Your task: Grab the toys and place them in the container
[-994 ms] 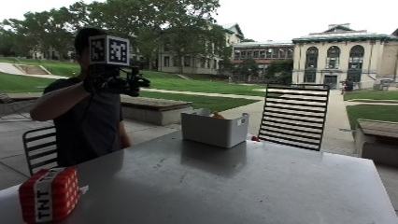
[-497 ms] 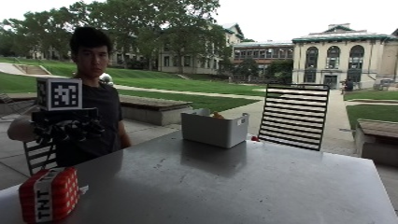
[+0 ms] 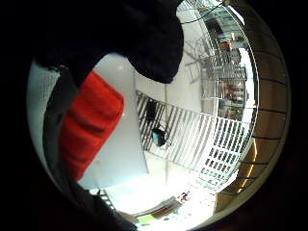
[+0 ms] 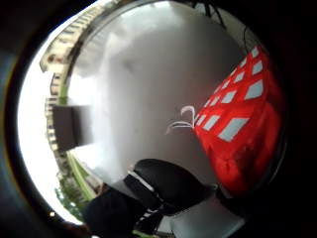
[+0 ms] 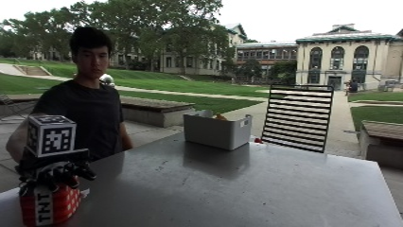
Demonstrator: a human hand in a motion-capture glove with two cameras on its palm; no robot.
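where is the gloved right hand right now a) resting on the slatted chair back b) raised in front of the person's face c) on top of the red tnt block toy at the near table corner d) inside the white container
c: in the outside view the black-gloved right hand sits on top of the red TNT block toy at the near corner of the grey metal table, well apart from the white rectangular container.

Top of red TNT block toy [image 5: 49, 209] covered by gloved right hand [image 5: 55, 174]; whether fingers [image 5: 81, 171] curl round it: cannot tell. Contents of white container [image 5: 216, 131] mostly hidden behind its wall. Worktop [image 5: 239, 189] cut off at frame's bottom edge.
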